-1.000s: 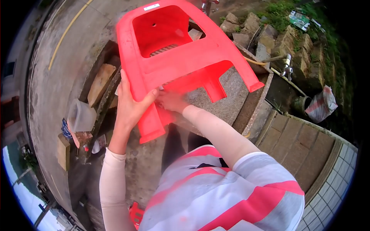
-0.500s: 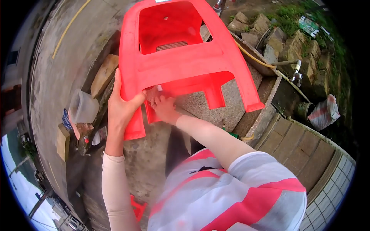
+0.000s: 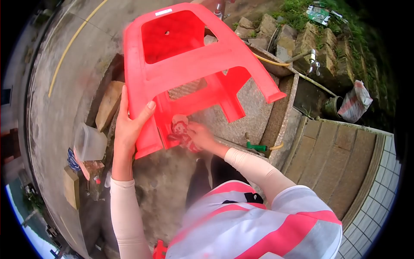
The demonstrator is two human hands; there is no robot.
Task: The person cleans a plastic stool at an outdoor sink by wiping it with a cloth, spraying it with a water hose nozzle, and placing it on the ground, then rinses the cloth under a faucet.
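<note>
A red plastic stool (image 3: 194,64) hangs tilted on its side, its legs pointing down towards me. With the thumb on one outer face, my left hand (image 3: 131,127) grips the near-left leg; its other fingers are mostly hidden behind the leg. Bunched in my right hand (image 3: 201,134) is a red-and-white patterned cloth (image 3: 181,128), close to the inner side of that same leg. Blur hides whether the cloth touches the plastic.
Beyond the stool is a stone sink (image 3: 258,105), with a green hose fitting (image 3: 256,147) at its near edge and a metal tap (image 3: 313,62) behind. On the left stand a clear plastic tub (image 3: 91,142) and wooden blocks (image 3: 109,105). A woven bag (image 3: 355,101) sits at right.
My right hand has come out from behind the stool's leg and moved down and slightly right, bringing more of the cloth into view. The stool and background have shifted left in view.
</note>
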